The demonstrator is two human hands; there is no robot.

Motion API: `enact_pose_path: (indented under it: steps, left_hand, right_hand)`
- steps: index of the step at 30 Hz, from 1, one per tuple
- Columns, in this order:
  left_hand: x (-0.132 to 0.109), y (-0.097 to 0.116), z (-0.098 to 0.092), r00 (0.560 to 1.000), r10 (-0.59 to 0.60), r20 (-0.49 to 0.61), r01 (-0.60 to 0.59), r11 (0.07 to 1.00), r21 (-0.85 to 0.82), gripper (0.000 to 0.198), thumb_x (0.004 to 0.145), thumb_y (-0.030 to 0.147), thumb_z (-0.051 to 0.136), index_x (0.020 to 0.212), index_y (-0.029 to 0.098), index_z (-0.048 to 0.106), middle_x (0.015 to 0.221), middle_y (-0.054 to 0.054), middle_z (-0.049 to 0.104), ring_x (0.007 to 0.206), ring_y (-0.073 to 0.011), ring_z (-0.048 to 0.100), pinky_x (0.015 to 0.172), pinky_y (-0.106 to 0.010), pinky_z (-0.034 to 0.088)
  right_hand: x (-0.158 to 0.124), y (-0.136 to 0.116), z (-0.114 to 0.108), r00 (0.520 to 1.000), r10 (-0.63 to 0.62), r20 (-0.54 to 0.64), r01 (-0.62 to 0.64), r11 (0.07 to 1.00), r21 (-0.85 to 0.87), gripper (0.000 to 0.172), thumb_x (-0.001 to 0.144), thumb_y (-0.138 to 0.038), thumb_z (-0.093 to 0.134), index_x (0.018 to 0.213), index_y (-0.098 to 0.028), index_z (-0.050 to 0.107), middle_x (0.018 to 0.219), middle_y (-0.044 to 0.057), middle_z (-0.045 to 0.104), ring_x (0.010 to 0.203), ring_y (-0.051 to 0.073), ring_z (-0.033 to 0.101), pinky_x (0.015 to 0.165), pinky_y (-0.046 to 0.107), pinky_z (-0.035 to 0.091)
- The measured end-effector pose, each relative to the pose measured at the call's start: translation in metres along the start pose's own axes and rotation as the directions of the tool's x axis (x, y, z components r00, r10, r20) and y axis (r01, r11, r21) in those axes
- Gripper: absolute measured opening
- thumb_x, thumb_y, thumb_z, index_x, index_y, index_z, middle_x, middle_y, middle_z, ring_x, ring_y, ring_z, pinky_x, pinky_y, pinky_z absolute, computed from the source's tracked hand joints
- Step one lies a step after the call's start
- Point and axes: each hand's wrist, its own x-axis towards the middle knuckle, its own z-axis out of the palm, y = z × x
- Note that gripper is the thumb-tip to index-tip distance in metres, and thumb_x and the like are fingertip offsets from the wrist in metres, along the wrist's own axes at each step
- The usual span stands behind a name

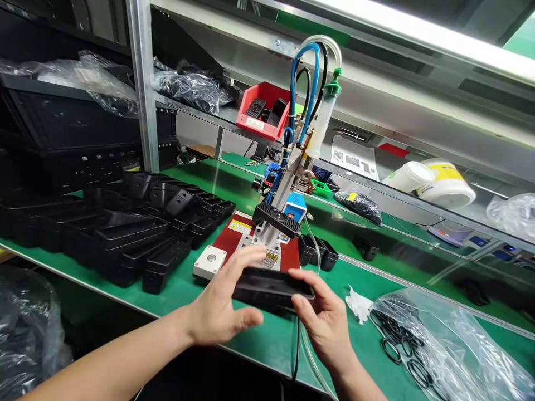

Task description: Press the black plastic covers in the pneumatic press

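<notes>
A long black plastic housing [271,284], hollow side up, is held above the bench edge in front of the machine. My right hand [326,317] grips its right end between thumb and fingers. At its left end, my left hand [221,301] is open, with the fingers stretched along the far side and the thumb held well apart; whether the fingertips touch the housing is hard to see. Just behind stands a dispensing machine on a red base [238,239], with a black part [278,219] mounted on it and a syringe [321,125] above.
Black housings [134,236] are piled on the green bench at the left. On the right lie a white crumpled tissue [358,304] and a clear bag [451,340] with black rings. A red bin [263,111] and white tubs [445,184] sit on the shelf. Tubing hangs over the front edge.
</notes>
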Motion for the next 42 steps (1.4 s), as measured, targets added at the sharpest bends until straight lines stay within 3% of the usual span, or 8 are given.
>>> enact_pose_path:
  steps: [3, 7, 13, 20, 26, 31, 36, 42]
  left_hand:
    - [0.037, -0.014, 0.003, 0.972, -0.137, -0.189, 0.119, 0.988, -0.103, 0.061, 0.087, 0.057, 0.054, 0.134, 0.020, 0.042, 0.127, -0.016, 0.056, 0.113, -0.0259, 0.059, 0.098, -0.041, 0.049]
    - [0.099, -0.040, -0.001, 0.891, -0.087, -0.445, 0.060, 0.995, -0.075, 0.027, 0.093, 0.037, 0.052, 0.111, 0.017, 0.054, 0.103, -0.009, 0.064, 0.093, -0.0170, 0.064, 0.089, -0.031, 0.050]
    - [0.156, -0.072, -0.007, 0.941, -0.057, -0.333, 0.067, 0.998, 0.016, 0.024, 0.094, 0.036, 0.045, 0.101, 0.017, 0.059, 0.092, -0.005, 0.066, 0.086, -0.0156, 0.063, 0.082, -0.027, 0.048]
    - [0.162, -0.088, -0.005, 0.964, -0.163, -0.209, 0.194, 0.971, 0.138, 0.034, 0.092, 0.036, 0.040, 0.079, 0.018, 0.066, 0.082, -0.004, 0.069, 0.081, -0.0173, 0.064, 0.077, -0.027, 0.046]
    - [0.162, -0.088, -0.008, 0.967, -0.222, -0.122, 0.234, 0.968, 0.092, 0.029, 0.084, 0.030, 0.045, 0.078, 0.016, 0.070, 0.085, -0.004, 0.073, 0.080, -0.0174, 0.065, 0.076, -0.027, 0.048]
    - [0.166, -0.094, -0.009, 0.966, -0.235, -0.106, 0.240, 0.970, 0.034, 0.028, 0.076, 0.024, 0.046, 0.074, 0.016, 0.072, 0.081, -0.003, 0.073, 0.077, -0.0169, 0.064, 0.073, -0.026, 0.048]
    - [0.171, -0.101, -0.007, 0.951, -0.304, -0.053, 0.297, 0.949, -0.107, 0.030, 0.068, 0.021, 0.043, 0.071, 0.015, 0.073, 0.073, -0.003, 0.072, 0.068, -0.0160, 0.061, 0.062, -0.025, 0.046]
    - [0.165, -0.101, -0.001, 0.950, -0.288, -0.119, 0.260, 0.944, -0.204, 0.031, 0.070, 0.020, 0.042, 0.071, 0.015, 0.072, 0.076, -0.004, 0.073, 0.071, -0.0171, 0.063, 0.066, -0.027, 0.049]
  right_hand:
    - [0.026, -0.001, 0.005, 0.979, -0.195, -0.054, 0.180, 0.961, -0.208, 0.043, 0.086, -0.036, 0.068, 0.127, -0.026, 0.059, 0.115, 0.007, 0.066, 0.102, 0.022, 0.064, 0.083, 0.031, 0.055]
    - [0.064, 0.015, 0.011, 0.954, -0.296, -0.048, 0.260, 0.895, -0.361, 0.052, 0.085, -0.040, 0.070, 0.131, -0.021, 0.056, 0.119, 0.010, 0.065, 0.107, 0.024, 0.062, 0.094, 0.039, 0.052]
    - [0.108, 0.039, 0.007, 0.944, -0.290, -0.155, 0.194, 0.872, -0.449, 0.050, 0.082, -0.049, 0.069, 0.121, -0.018, 0.063, 0.115, 0.012, 0.066, 0.107, 0.027, 0.061, 0.095, 0.046, 0.049]
    - [0.119, 0.053, 0.003, 0.981, -0.164, -0.105, 0.117, 0.928, -0.353, 0.044, 0.088, -0.047, 0.059, 0.119, -0.015, 0.063, 0.112, 0.012, 0.067, 0.102, 0.025, 0.063, 0.089, 0.041, 0.052]
    - [0.123, 0.050, 0.007, 0.939, -0.331, -0.098, 0.221, 0.795, -0.565, 0.036, 0.096, -0.047, 0.047, 0.106, -0.018, 0.065, 0.109, 0.012, 0.066, 0.106, 0.027, 0.058, 0.093, 0.046, 0.046]
    - [0.125, 0.052, 0.016, 0.903, -0.415, -0.107, 0.221, 0.665, -0.713, 0.037, 0.100, -0.038, 0.035, 0.105, -0.015, 0.065, 0.100, 0.011, 0.070, 0.093, 0.025, 0.063, 0.082, 0.041, 0.048]
    - [0.119, 0.054, 0.021, 0.870, -0.475, -0.131, 0.244, 0.646, -0.723, 0.031, 0.099, -0.026, 0.037, 0.108, -0.017, 0.066, 0.106, 0.010, 0.071, 0.100, 0.023, 0.066, 0.083, 0.038, 0.048]
    - [0.117, 0.057, 0.023, 0.860, -0.489, -0.146, 0.297, 0.712, -0.637, 0.029, 0.095, -0.016, 0.044, 0.114, -0.019, 0.065, 0.113, 0.010, 0.069, 0.108, 0.024, 0.064, 0.087, 0.040, 0.050]
